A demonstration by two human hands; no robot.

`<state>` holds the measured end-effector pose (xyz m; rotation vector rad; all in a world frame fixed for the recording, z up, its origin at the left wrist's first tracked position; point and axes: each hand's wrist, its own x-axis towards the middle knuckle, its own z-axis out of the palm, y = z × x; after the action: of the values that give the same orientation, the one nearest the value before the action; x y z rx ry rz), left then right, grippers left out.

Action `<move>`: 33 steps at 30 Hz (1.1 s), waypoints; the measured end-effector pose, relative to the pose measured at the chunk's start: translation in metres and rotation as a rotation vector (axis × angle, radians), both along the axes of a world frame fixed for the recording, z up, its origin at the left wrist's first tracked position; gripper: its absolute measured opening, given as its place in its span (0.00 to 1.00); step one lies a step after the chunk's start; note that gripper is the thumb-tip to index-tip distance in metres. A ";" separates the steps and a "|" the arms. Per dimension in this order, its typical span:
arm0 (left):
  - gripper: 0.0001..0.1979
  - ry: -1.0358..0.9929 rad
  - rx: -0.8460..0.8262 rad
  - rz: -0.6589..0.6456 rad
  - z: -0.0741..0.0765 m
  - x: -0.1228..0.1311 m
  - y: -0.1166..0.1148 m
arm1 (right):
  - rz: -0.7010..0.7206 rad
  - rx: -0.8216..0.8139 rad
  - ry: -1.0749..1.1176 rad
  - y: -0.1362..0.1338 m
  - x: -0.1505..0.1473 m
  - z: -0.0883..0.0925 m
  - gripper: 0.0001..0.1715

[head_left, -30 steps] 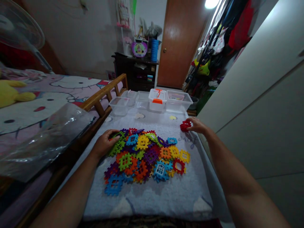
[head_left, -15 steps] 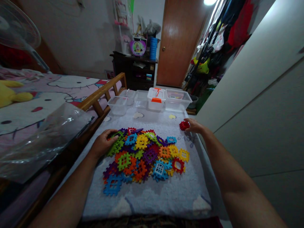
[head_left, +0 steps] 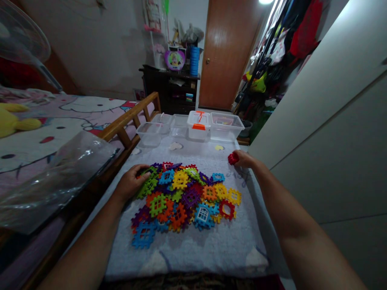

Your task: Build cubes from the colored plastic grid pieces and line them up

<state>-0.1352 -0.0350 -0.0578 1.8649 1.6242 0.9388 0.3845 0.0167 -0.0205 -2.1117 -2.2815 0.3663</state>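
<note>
A heap of colourful interlocking plastic building blocks, square with toothed edges and window-like openings, covers the middle of the bed-like padded surface. At its left edge my left hand rests against green blocks, thumb and fingers apart; some fingertips are hidden behind the pieces. Off to the right, past the heap, my right hand is closed on a red block close to the cloth. Whether it is one piece or several stacked cannot be made out. A blue block lies at the near left of the heap.
Clear plastic bins and a lidded box with orange latches line the far edge. A wooden rail borders the left, with a clear plastic bag over it. A pale cabinet stands at right.
My right hand has turned slightly and shifted a little left with the red block. My left hand and the heap look the same.
</note>
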 end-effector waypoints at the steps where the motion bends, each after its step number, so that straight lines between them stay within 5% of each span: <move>1: 0.24 0.000 0.004 0.000 0.000 0.000 0.000 | -0.004 -0.003 0.000 0.000 -0.001 0.001 0.22; 9: 0.26 0.032 -0.004 -0.006 -0.001 -0.002 0.001 | -0.059 0.116 0.020 -0.026 -0.010 0.023 0.46; 12: 0.26 0.029 -0.010 -0.003 -0.003 -0.003 0.002 | 0.043 0.204 0.203 -0.059 -0.028 0.032 0.36; 17: 0.27 0.011 -0.022 0.000 -0.003 -0.002 0.001 | 0.117 -0.053 0.417 -0.104 -0.069 0.024 0.31; 21: 0.27 0.011 -0.007 0.014 -0.003 -0.001 0.001 | 0.066 -0.014 0.451 -0.106 -0.081 0.008 0.28; 26: 0.26 0.009 -0.005 0.014 -0.001 0.000 0.000 | 0.038 0.074 0.590 -0.104 -0.081 -0.003 0.11; 33: 0.26 0.018 0.002 0.025 -0.002 -0.001 0.000 | -0.181 0.198 0.720 -0.112 -0.074 -0.014 0.19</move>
<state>-0.1363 -0.0352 -0.0594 1.8635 1.6615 0.9373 0.3104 -0.0954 -0.0345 -1.6894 -1.6306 0.7153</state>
